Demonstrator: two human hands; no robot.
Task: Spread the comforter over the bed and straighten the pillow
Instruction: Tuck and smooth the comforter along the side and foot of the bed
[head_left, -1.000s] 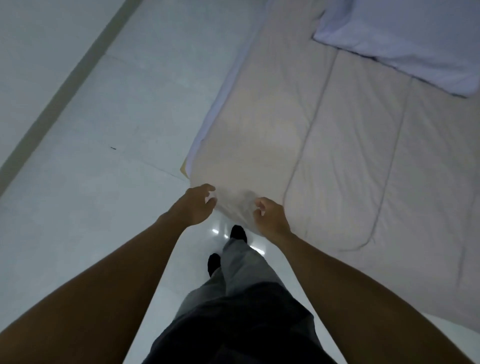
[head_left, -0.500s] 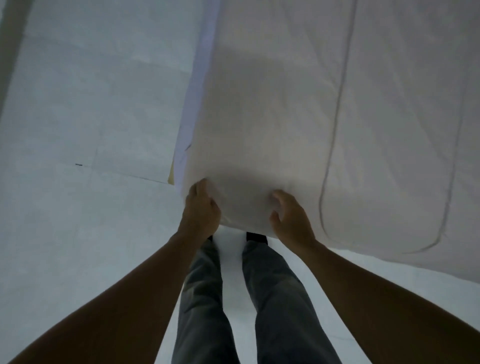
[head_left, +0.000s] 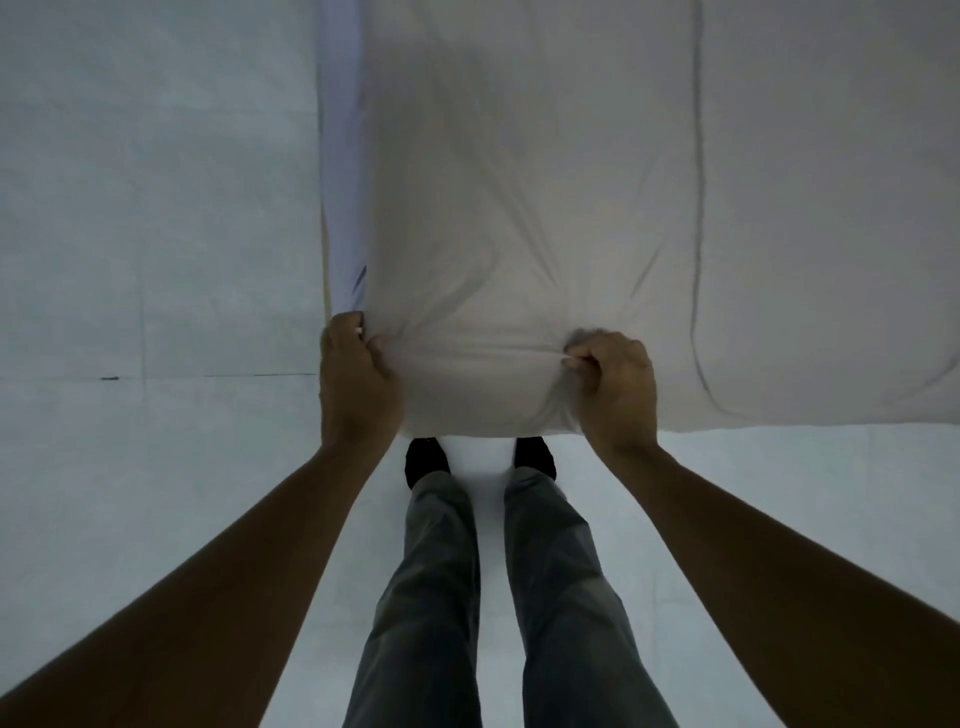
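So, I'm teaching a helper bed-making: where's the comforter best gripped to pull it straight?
Grip the comforter by its near hem, from the person's side, left hand at the corner, right hand further in: that edge overhangs freely.

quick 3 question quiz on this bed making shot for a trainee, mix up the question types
1. True or false: the left hand and the right hand both grip the near edge of the comforter.
2. What shows along the comforter's left side? A) a pale purple sheet B) a pillow C) a wooden headboard
3. Fill in: the person's dark shoes stand on the pale ___.
Key: 1 true; 2 A; 3 floor.
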